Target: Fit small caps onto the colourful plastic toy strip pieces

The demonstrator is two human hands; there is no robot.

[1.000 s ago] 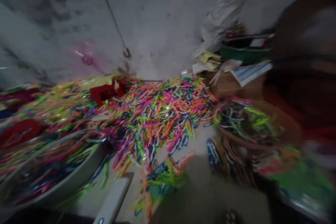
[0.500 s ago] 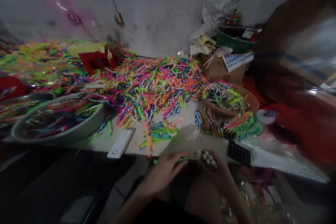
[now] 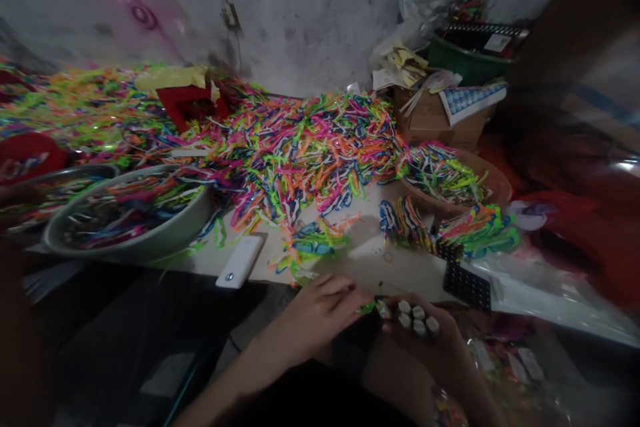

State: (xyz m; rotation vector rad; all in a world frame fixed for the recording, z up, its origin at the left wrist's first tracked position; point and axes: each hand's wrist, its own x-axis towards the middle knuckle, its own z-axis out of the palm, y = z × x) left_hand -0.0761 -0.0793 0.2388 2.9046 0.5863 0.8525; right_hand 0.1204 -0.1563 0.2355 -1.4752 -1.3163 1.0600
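A small green plastic piece (image 3: pixel 367 307) sits at the near edge of the tabletop (image 3: pixel 370 260), between the person's two hands. The left hand (image 3: pixel 320 313) pinches it: thumb and forefinger are closed on its left end, and the other fingers are loosely curled. The right hand (image 3: pixel 425 340) is curled into a near fist just right of the piece, knuckles up, painted nails in a row. Whether its fingers grip the piece or only touch it cannot be told; the view is dim and soft.

Just beyond the hands, a small cluster of green, blue and orange clips (image 3: pixel 313 247) lies on the bare tabletop. A white rectangular device (image 3: pixel 239 261) lies to its left at the table edge. A black perforated card (image 3: pixel 467 285) lies to the right, partly on a clear plastic sheet (image 3: pixel 550 307).

Farther back, a large heap of multicoloured plastic clips (image 3: pixel 310 153) covers the middle of the tabletop. A metal basin (image 3: pixel 150 240) on the left holds more clips. A brown shallow bowl (image 3: pixel 495 181) on the right holds another batch. A cardboard box (image 3: pixel 430 120) and a green tub (image 3: pixel 465 63) stand against the wall.
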